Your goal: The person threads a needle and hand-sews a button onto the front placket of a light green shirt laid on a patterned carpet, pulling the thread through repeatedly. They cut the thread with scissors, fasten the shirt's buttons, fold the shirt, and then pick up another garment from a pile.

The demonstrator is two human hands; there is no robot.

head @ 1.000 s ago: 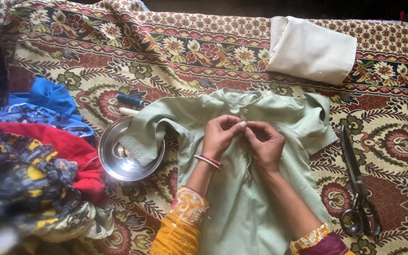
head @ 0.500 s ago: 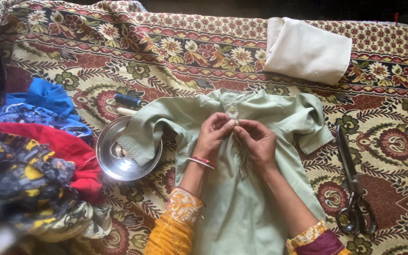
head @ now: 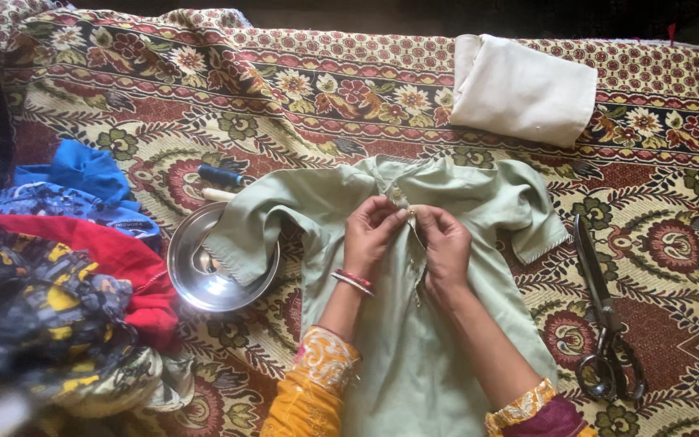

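Floral-patterned woven bedspread [head: 204, 105] in red, cream and green covers the whole surface in view; every item lies on it.

A pale green cotton child's shirt [head: 414, 340] lies flat, front up, at the centre of the bedspread, collar toward the far edge and hem toward the near edge. One sleeve extends left and drapes over the rim of a round stainless steel plate [head: 204, 283]. The other sleeve points right.

The left hand [head: 370, 235] rests on the chest of the shirt just below the collar. Its fingers are curled and pinched together on the edge of the front opening. A red and white bangle [head: 353, 280] sits on its wrist. The right hand [head: 445, 243] lies just beside it, fingers likewise closed in a pinch on the opposite edge of the opening. The tips of both hands meet at a small pale button [head: 411, 212]. Whether a needle is held cannot be told.

Large black-handled metal shears [head: 600, 316] lie right of the shirt, near the right edge, blades pointing to the far edge. A folded cream cloth [head: 523, 89] lies toward the far right corner, well apart from the shirt. A dark blue thread spool [head: 220, 175] and a white thread spool [head: 218, 195] lie just beyond the plate. A heap of mixed red, blue and printed garments [head: 58, 275] occupies the left edge.
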